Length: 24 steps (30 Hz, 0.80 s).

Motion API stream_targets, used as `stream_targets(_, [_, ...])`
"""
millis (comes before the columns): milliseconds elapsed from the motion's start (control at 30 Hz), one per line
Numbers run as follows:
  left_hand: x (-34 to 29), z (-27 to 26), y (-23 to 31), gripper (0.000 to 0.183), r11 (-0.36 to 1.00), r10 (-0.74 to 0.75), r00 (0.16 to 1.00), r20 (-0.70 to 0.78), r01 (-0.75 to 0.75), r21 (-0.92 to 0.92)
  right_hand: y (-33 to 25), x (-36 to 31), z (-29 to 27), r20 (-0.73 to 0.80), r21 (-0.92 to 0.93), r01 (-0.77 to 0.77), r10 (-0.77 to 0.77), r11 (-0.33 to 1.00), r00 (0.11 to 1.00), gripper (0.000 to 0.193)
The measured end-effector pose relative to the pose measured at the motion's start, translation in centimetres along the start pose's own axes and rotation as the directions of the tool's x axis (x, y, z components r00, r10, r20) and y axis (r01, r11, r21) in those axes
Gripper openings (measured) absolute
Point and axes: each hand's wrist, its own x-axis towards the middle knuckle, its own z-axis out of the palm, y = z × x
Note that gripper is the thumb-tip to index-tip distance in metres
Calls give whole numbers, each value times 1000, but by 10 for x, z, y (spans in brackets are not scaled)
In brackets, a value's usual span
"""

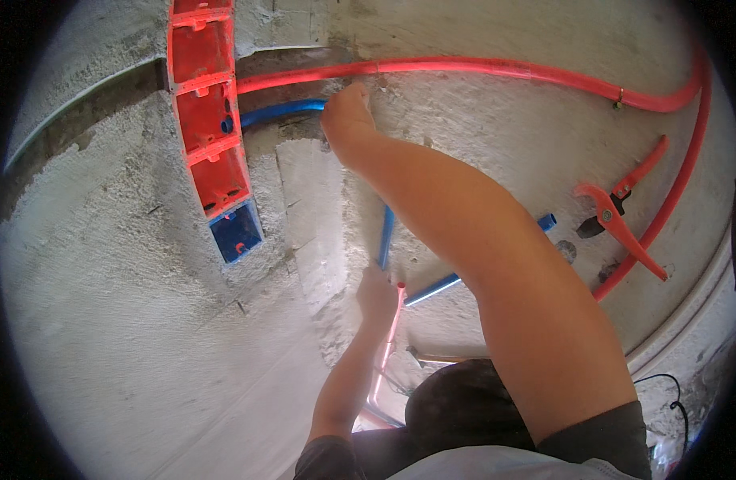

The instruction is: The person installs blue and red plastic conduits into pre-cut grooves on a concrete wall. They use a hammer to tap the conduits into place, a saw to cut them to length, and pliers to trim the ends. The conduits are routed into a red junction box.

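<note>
My right hand [348, 112] is closed around a blue conduit pipe [286, 109] whose far end enters a red wall box [204, 120] through its side. Lower down, my left hand [376, 292] grips a blue pipe section [386, 238] that rises toward my right forearm. It looks like the same pipe, bent, though the stretch between is hidden by the forearm. The pipe's open end [227, 126] shows inside the box. A long red pipe [464, 66] joins the boxes just above and curves away right.
A blue box [236, 232] sits below the red ones. On the floor at right lie a red-handled pipe cutter [612, 218] and another blue pipe [432, 290], partly behind my arm. A thin red pipe [395, 320] stands near my left wrist. A black cable [678, 392] lies at lower right.
</note>
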Motion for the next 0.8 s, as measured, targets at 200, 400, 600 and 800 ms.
stream_targets(200, [1, -5, 0, 37, 995, 88, 996, -9, -87, 41, -7, 4, 7, -16, -10, -54, 54, 998, 998, 14])
stream_targets(400, [-1, 0, 3, 23, 996, 82, 994, -68, -80, 37, -9, 12, 27, -150, 87, -32, 45, 996, 988, 7])
stream_targets(600, [1, 3, 0, 35, 997, 77, 997, 26, -77, 13, 7, -19, 5, -168, 145, -70, 94, 987, 981, 16])
stream_targets(800, [-2, 12, -2, 45, 996, -11, 1000, -29, 14, 87, 12, -18, 0, -118, 163, 6, 13, 987, 993, 21])
